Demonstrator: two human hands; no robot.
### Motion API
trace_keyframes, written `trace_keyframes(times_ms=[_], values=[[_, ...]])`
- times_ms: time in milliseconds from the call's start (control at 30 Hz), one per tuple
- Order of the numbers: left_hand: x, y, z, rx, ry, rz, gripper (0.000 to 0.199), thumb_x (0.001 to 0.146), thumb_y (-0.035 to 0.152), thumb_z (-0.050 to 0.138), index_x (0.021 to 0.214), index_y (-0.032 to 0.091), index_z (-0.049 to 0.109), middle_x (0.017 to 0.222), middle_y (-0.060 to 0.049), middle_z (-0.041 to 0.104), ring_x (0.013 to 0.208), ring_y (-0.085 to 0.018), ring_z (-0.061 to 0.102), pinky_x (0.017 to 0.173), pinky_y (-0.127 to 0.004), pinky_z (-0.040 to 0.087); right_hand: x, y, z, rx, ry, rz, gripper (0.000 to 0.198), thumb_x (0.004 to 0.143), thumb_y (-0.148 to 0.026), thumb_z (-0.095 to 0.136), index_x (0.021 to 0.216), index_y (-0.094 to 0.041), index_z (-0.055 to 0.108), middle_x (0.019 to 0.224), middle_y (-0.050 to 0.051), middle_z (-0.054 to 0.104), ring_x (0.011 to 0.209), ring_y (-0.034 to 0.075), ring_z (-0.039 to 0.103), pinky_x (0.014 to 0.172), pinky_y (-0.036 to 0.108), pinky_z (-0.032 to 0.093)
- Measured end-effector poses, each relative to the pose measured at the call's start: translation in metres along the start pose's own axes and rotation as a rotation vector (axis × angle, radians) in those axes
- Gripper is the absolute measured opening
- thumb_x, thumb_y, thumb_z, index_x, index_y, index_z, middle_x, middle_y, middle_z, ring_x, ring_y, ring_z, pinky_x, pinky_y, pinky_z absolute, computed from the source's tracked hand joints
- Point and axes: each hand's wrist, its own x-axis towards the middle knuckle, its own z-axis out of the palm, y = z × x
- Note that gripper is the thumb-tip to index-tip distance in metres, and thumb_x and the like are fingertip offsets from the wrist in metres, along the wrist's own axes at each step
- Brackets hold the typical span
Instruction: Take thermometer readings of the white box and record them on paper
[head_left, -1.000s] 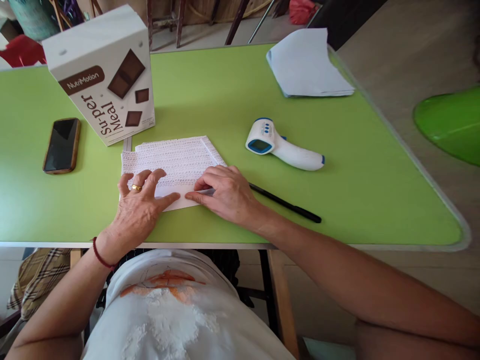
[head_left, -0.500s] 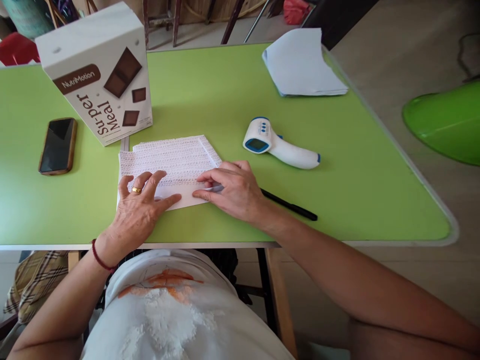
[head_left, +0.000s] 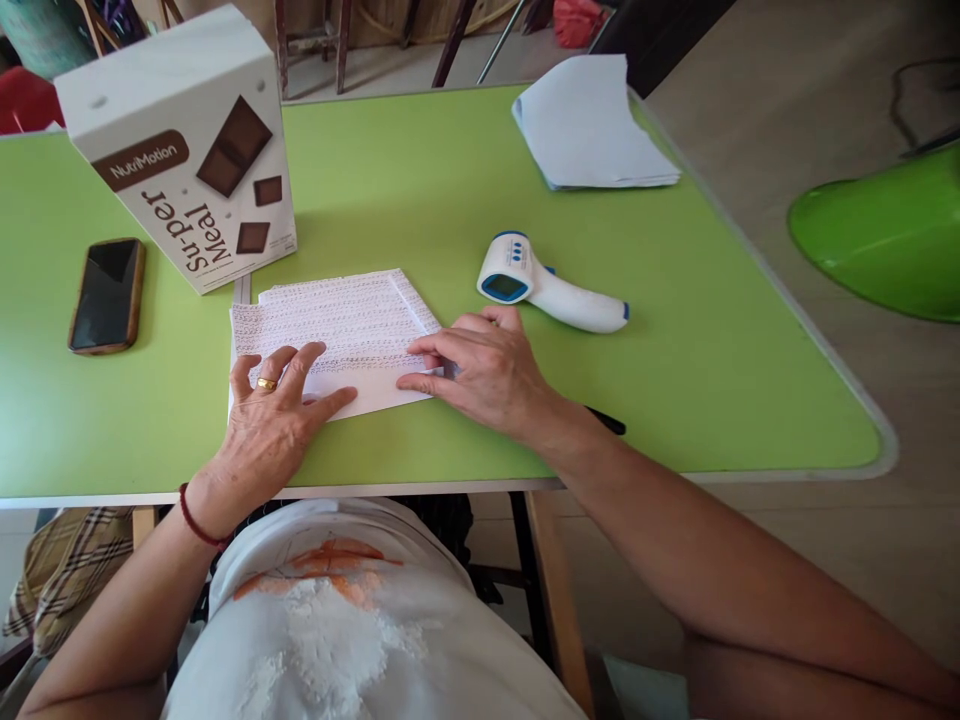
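A folded sheet of paper (head_left: 337, 310), covered with rows of small printed or written marks, lies on the green table. My left hand (head_left: 274, 420) rests on its lower left part with the fingers spread and slightly bent; a gold ring and a dark red bracelet show on it. At the lower right corner, my right hand (head_left: 484, 370) pinches the paper's folded edge between thumb and fingers. Under my right wrist lies a black pen (head_left: 606, 420), mostly hidden, only its end showing.
A white thermometer gun (head_left: 551, 285) lies beyond my right hand. At the left are a phone (head_left: 109, 295) and a tall NutriMotion box (head_left: 180, 160). White papers (head_left: 596, 125) lie at the far right of the table (head_left: 750, 400). Past its edge is a green chair (head_left: 877, 235).
My right hand has slid a little to the right along the paper's edge, and my forearm now covers more of the pen. The left hand stays put; the whole view has shifted slightly.
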Motion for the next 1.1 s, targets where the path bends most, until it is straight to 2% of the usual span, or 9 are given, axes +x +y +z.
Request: trace_keyframes(times_ms=[200, 433, 633, 700, 800, 900, 967, 1100], values=[[0.000, 0.001, 0.001, 0.068, 0.011, 0.025, 0.044, 0.093, 0.008, 0.052, 0.121, 0.039, 0.065, 0.146, -0.011, 0.048, 0.129, -0.032, 0.044, 0.101, -0.059, 0.031, -0.002, 0.005, -0.008, -0.035, -0.056, -0.041, 0.020, 0.087, -0.044, 0.069, 0.095, -0.025, 0.068, 0.073, 0.001, 0.069, 0.077, 0.023, 0.056, 0.084, 0.041, 0.032], [0.000, 0.001, 0.002, 0.105, 0.032, 0.049, 0.045, 0.092, 0.006, 0.052, 0.121, 0.038, 0.065, 0.144, -0.010, 0.048, 0.128, -0.031, 0.045, 0.100, -0.057, 0.030, -0.006, 0.012, -0.015, -0.106, -0.060, -0.103, 0.022, 0.089, -0.039, 0.066, 0.104, -0.024, 0.065, 0.092, 0.007, 0.068, 0.090, 0.027, 0.055, 0.082, 0.042, 0.035], [-0.001, 0.001, 0.003, 0.104, 0.037, 0.051, 0.046, 0.092, 0.004, 0.050, 0.120, 0.037, 0.065, 0.143, -0.011, 0.050, 0.128, -0.031, 0.046, 0.100, -0.056, 0.030, -0.007, 0.027, -0.028, -0.083, -0.049, -0.059, 0.017, 0.090, -0.038, 0.062, 0.103, -0.027, 0.064, 0.086, 0.007, 0.066, 0.083, 0.029, 0.057, 0.075, 0.045, 0.040], [-0.001, 0.001, 0.004, 0.099, 0.042, 0.056, 0.046, 0.092, 0.003, 0.049, 0.120, 0.037, 0.065, 0.143, -0.011, 0.051, 0.128, -0.031, 0.046, 0.101, -0.056, 0.030, -0.003, 0.019, -0.033, -0.001, 0.008, -0.078, 0.011, 0.091, -0.028, 0.059, 0.099, -0.026, 0.065, 0.090, 0.007, 0.067, 0.086, 0.028, 0.060, 0.079, 0.048, 0.044], [-0.001, 0.001, 0.003, 0.099, 0.038, 0.057, 0.046, 0.093, 0.004, 0.048, 0.120, 0.038, 0.064, 0.144, -0.010, 0.051, 0.129, -0.031, 0.045, 0.102, -0.056, 0.029, 0.006, -0.005, -0.031, 0.184, 0.064, -0.170, 0.021, 0.092, -0.015, 0.050, 0.099, -0.025, 0.067, 0.099, 0.008, 0.067, 0.094, 0.024, 0.063, 0.085, 0.045, 0.050], [-0.001, 0.003, 0.001, 0.133, 0.028, 0.049, 0.044, 0.095, 0.008, 0.049, 0.124, 0.039, 0.061, 0.145, -0.010, 0.051, 0.130, -0.030, 0.045, 0.102, -0.056, 0.029, 0.009, -0.027, -0.018, 0.317, -0.077, -0.327, 0.025, 0.095, -0.015, 0.047, 0.100, -0.023, 0.070, 0.098, 0.008, 0.067, 0.089, 0.020, 0.063, 0.077, 0.037, 0.055], [-0.003, 0.004, 0.000, 0.150, 0.030, 0.044, 0.042, 0.096, 0.011, 0.049, 0.125, 0.039, 0.060, 0.145, -0.010, 0.050, 0.130, -0.029, 0.045, 0.103, -0.055, 0.028, 0.007, -0.035, -0.008, 0.301, -0.134, -0.392, 0.025, 0.097, -0.016, 0.046, 0.099, -0.020, 0.071, 0.094, 0.009, 0.067, 0.084, 0.019, 0.061, 0.073, 0.035, 0.055], [-0.008, 0.005, -0.003, 0.128, 0.046, 0.045, 0.037, 0.095, 0.014, 0.054, 0.124, 0.036, 0.062, 0.147, -0.012, 0.048, 0.130, -0.031, 0.045, 0.105, -0.055, 0.026, 0.001, -0.037, 0.003, 0.203, -0.090, -0.443, 0.024, 0.098, -0.018, 0.048, 0.098, -0.017, 0.072, 0.092, 0.010, 0.068, 0.080, 0.019, 0.058, 0.070, 0.033, 0.053]])
